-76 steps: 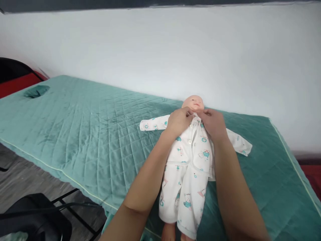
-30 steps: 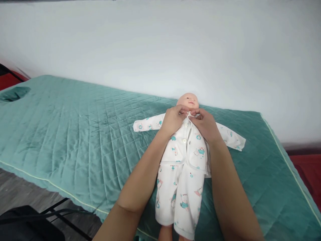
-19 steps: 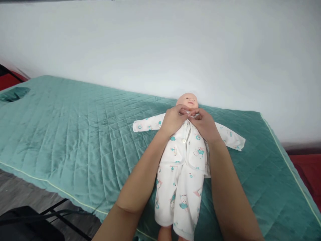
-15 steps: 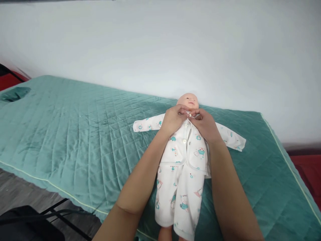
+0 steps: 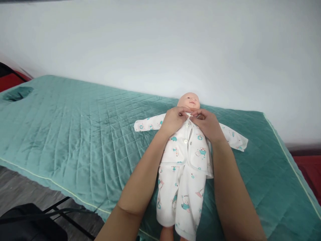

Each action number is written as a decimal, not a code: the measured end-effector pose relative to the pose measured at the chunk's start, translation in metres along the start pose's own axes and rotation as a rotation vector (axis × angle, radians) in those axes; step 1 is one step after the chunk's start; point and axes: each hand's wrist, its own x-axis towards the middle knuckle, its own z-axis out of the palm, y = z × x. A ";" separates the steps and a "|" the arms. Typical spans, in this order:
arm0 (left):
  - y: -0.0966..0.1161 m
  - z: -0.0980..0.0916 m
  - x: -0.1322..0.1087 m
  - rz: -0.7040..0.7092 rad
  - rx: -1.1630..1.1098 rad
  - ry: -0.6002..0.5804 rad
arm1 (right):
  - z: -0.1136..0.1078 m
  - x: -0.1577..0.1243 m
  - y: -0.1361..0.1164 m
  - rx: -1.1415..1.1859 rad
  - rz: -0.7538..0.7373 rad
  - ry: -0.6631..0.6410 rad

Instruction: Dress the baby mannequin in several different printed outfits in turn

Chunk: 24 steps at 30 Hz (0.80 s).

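A baby doll (image 5: 188, 99) lies on its back, dressed in a white pajama top (image 5: 175, 150) and matching pajama pants (image 5: 168, 194) with small teal and pink prints. At the doll's neck, my left hand (image 5: 175, 121) pinches one side of the top's collar. My right hand (image 5: 207, 124) grips the other side, its fingertips almost meeting the left ones. Whether the top button is between them is hidden by the fingers. Below, a button (image 5: 186, 141) shows on one front edge, and the two edges hang apart. Both sleeves stretch out sideways.
A green quilted cover (image 5: 82, 134) with a hole (image 5: 17, 93) at its far left lies under the doll. Behind it rises a white wall (image 5: 160, 50). A black bag-like object (image 5: 30, 224) is at lower left, and a red object (image 5: 307, 170) at the right edge.
The view has shifted slightly, so everything sits a little further right. My hands stay at the collar, with only small finger movements; the front edges below gape slightly more.
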 end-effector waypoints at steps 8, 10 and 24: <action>0.007 -0.002 -0.002 0.038 0.175 -0.029 | -0.001 -0.002 -0.001 -0.014 -0.001 0.013; 0.007 -0.003 -0.002 0.036 0.201 -0.035 | 0.000 -0.002 0.001 -0.013 -0.021 0.043; 0.005 -0.004 -0.001 -0.006 0.158 -0.048 | 0.002 -0.003 -0.003 -0.106 -0.068 0.112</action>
